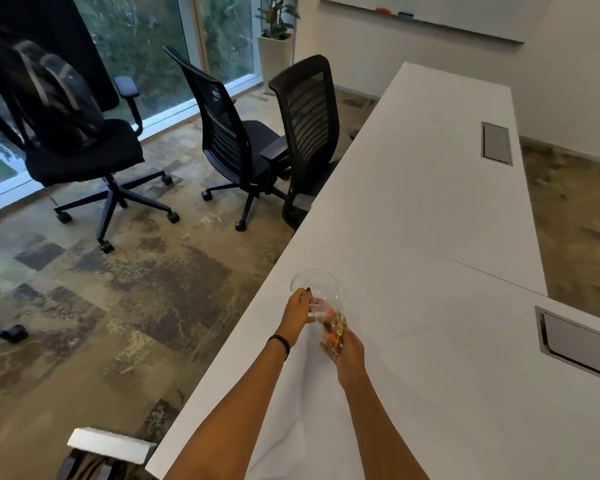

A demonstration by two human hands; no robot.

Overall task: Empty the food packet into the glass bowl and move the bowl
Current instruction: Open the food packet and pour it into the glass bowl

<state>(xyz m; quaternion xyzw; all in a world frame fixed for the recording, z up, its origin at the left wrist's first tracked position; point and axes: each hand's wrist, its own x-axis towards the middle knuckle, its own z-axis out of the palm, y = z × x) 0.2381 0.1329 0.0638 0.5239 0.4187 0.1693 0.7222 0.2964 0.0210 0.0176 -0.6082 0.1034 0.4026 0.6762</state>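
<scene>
While both hands pinch the clear plastic food packet [329, 323] beside the empty round glass bowl [314, 284] at worktop [430, 202] edge: left hand [297, 315] grips top, right hand [347, 353] btm; should tear over bowl, w/ opening aimed in.

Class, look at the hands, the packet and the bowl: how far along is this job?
Done: the food packet is held by both hands, left hand at its top, right hand at its base. In hand: seemingly opening it beside the glass bowl. Left: the bowl looks empty, so pouring and moving remain.

food packet [331, 325] contents blurred; glass bowl [315, 284] near rim behind packet; left fingers [305, 293] partly hidden
</scene>
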